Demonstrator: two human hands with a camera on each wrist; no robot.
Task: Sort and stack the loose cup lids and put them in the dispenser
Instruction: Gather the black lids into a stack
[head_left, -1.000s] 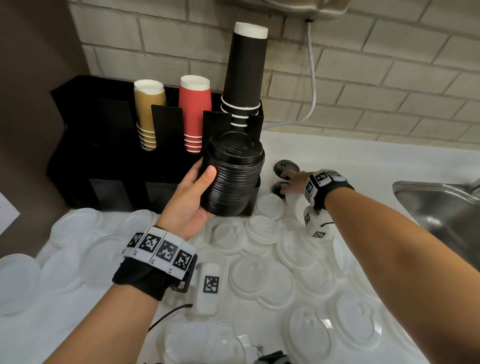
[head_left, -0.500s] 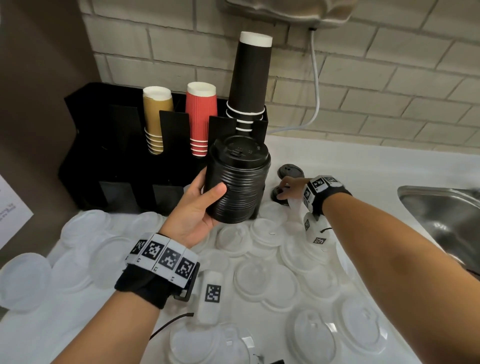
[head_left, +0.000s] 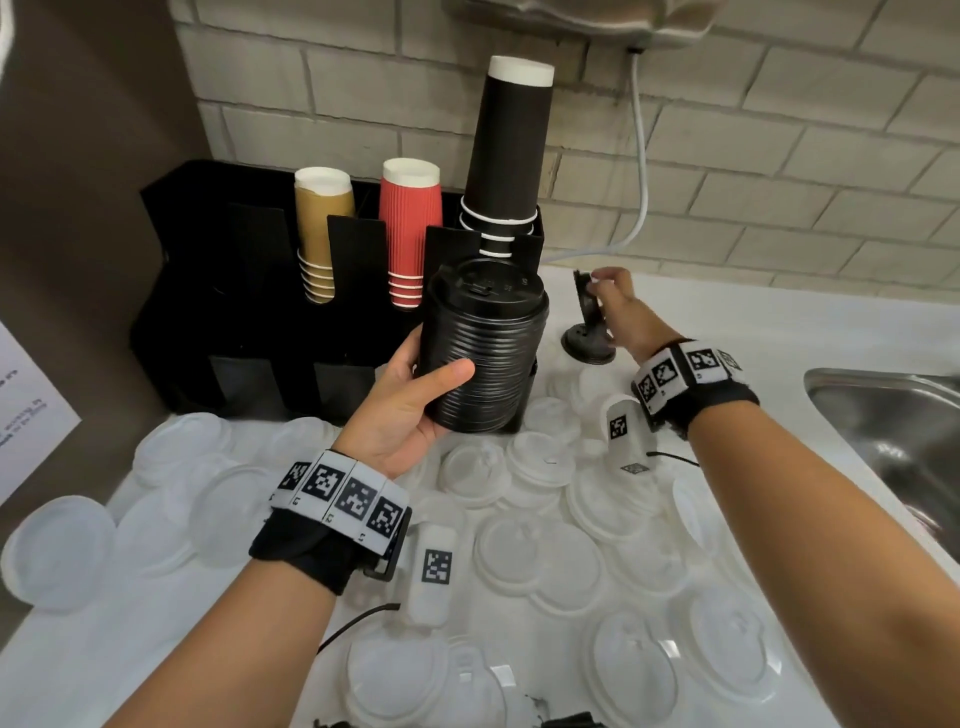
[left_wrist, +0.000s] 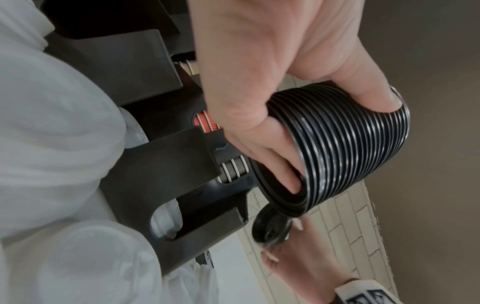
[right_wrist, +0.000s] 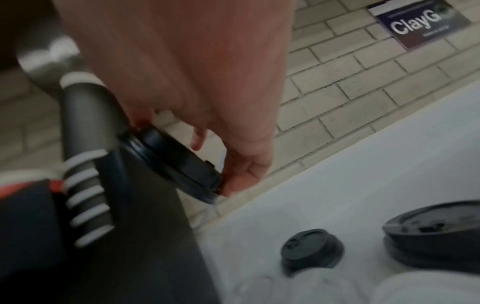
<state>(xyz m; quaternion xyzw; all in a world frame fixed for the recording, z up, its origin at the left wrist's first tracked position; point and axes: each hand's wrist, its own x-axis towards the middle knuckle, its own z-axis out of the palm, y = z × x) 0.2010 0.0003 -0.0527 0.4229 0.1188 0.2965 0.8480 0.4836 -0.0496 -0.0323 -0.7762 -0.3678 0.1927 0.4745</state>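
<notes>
My left hand (head_left: 415, 405) grips a tall stack of black lids (head_left: 485, 348) (left_wrist: 345, 144), thumb across its side, held up in front of the black dispenser (head_left: 244, 312). My right hand (head_left: 610, 301) pinches a single black lid (head_left: 584, 293) (right_wrist: 176, 162) (left_wrist: 271, 230) on edge, lifted off the counter just right of the dispenser. More black lids (head_left: 589, 343) (right_wrist: 311, 251) lie on the counter below that hand. Several clear lids (head_left: 545, 551) are scattered over the white counter.
The dispenser holds stacks of brown cups (head_left: 319, 234), red cups (head_left: 410, 234) and tall black cups (head_left: 506, 150). A steel sink (head_left: 893, 431) lies at the right. A white cable (head_left: 641, 171) hangs down the brick wall. A paper sheet (head_left: 26, 410) is at the left.
My right hand has picked one black lid up from the counter and raised it on edge. The left hand keeps holding the stack, lifted slightly.
</notes>
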